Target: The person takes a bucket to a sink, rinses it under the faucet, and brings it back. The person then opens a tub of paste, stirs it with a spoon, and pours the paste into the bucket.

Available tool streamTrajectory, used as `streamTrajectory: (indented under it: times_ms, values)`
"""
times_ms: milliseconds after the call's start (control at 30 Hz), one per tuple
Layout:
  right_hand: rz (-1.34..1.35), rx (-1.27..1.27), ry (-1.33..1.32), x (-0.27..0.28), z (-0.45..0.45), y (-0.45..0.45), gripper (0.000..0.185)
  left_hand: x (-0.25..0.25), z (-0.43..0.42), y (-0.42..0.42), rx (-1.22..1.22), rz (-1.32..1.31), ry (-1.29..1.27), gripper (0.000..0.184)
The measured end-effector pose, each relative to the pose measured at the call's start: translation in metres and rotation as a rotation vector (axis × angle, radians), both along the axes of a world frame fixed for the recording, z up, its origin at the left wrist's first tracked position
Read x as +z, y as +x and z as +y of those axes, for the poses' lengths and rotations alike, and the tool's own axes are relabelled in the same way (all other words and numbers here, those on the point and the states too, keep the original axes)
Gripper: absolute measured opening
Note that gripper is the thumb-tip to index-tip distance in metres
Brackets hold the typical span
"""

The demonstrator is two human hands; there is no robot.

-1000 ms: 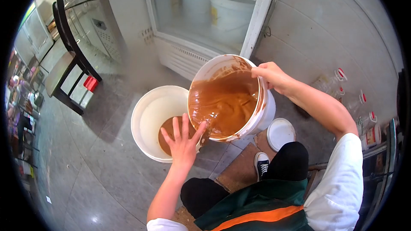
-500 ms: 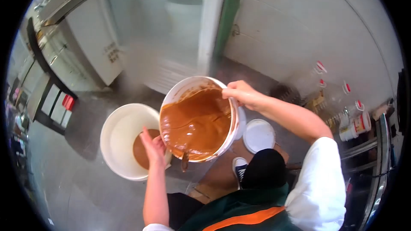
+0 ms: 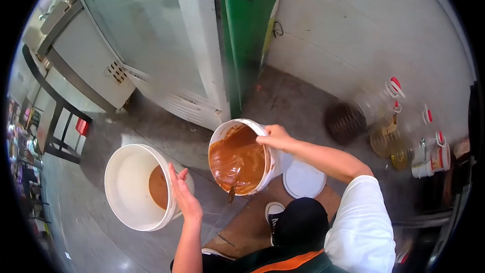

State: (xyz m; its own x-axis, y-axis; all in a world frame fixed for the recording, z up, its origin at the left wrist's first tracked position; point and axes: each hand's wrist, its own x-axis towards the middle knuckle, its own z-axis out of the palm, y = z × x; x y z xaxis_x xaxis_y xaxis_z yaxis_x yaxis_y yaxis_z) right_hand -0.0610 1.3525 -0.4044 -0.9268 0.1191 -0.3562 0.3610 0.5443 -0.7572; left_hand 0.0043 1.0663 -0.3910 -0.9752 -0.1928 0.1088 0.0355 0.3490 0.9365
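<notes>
My right hand (image 3: 277,138) grips the rim of a white bucket (image 3: 273,164), which tilts to the left. Thick brown paste (image 3: 236,162) fills much of it, and some drips over the lower edge. A second white bucket (image 3: 126,187) stands to the left on the floor, with a smaller pool of brown paste (image 3: 158,188) at its bottom. Beside that bucket's right rim is my left hand (image 3: 185,193), open, fingers stretched out and holding nothing. I cannot tell whether it touches the rim.
A white round lid (image 3: 304,179) lies on cardboard (image 3: 247,222) by my shoe. Large clear jugs with red caps (image 3: 394,131) stand along the wall at right. A glass-doored fridge (image 3: 202,60) stands ahead. At left is a dark-framed chair (image 3: 59,121).
The held bucket has moved right, away from the other bucket, and is farther from my left hand. My left hand now lies beside the other bucket's rim. The whole view has shifted.
</notes>
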Motion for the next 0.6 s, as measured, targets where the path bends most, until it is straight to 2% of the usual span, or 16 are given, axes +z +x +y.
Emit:
streamTrajectory:
  times_ms: [100, 167, 233, 300, 367, 433, 467, 533, 567, 600]
  values:
    - [-0.06, -0.061, -0.115, -0.049, 0.035, -0.018, 0.025, -0.017, -0.005, -0.005, -0.023, -0.064, -0.027, 0.055]
    - [-0.068, -0.17, -0.326, -0.06, 0.07, -0.029, 0.023, -0.031, -0.001, -0.006, -0.004, -0.127, 0.05, 0.055]
    - [-0.069, -0.167, -0.414, -0.073, 0.121, -0.033, 0.022, -0.034, 0.023, 0.007, 0.004, -0.163, 0.086, 0.055]
    - [-0.154, -0.168, -0.311, -0.061, 0.154, -0.032, 0.036, -0.045, 0.031, 0.014, -0.051, -0.24, 0.076, 0.055]
    - [-0.231, -0.322, -0.162, -0.047, 0.187, -0.022, 0.043, -0.048, 0.043, 0.021, -0.065, -0.277, 0.089, 0.054]
    - [0.001, -0.594, -0.324, -0.064, 0.23, 0.003, 0.042, -0.055, 0.052, 0.024, -0.106, -0.317, 0.103, 0.053]
    - [-0.001, -0.634, -0.316, -0.085, 0.25, 0.025, 0.042, -0.062, 0.055, 0.022, -0.116, -0.332, 0.13, 0.052]
    - [0.228, -0.662, 0.37, -0.13, 0.268, 0.088, 0.037, -0.071, 0.062, 0.024, -0.156, -0.36, 0.148, 0.052]
    - [0.156, -0.684, 0.516, -0.14, 0.255, 0.126, 0.028, -0.077, 0.069, 0.024, -0.151, -0.406, 0.16, 0.051]
    - [-0.113, -0.604, 0.603, -0.177, 0.257, 0.169, 0.022, -0.084, 0.074, 0.026, -0.14, -0.451, 0.171, 0.05]
